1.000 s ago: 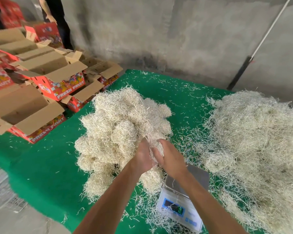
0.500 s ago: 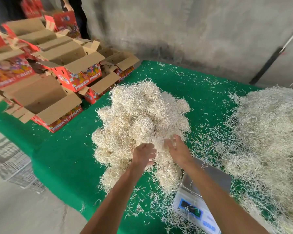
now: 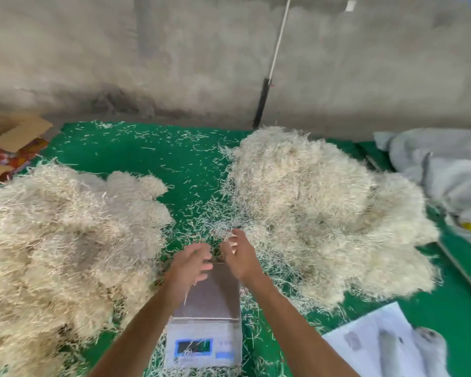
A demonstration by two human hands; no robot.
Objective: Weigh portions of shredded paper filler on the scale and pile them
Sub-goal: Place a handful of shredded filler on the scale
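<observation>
Head view: scale (image 3: 206, 317) lower centre on green desk (image 3: 152, 156), steel pan bare, display unreadable. Left hand (image 3: 191, 263) and right hand (image 3: 238, 255) above pan, fingers loosely spread, holding nothing. Shredded paper filler: portioned pile (image 3: 63, 240) left, loose heap (image 3: 321, 210) right. Open cardboard box (image 3: 11, 148) upper left, contents hidden, print illegible.

Green-covered table (image 3: 152, 156): scale (image 3: 207, 319) between two filler heaps (image 3: 65, 240) (image 3: 324, 208); paper sheet (image 3: 370, 346), grey cloth (image 3: 446, 164).

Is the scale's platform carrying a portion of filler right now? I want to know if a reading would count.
No, the scale platform is bare metal, with both hands above its far edge.
</observation>
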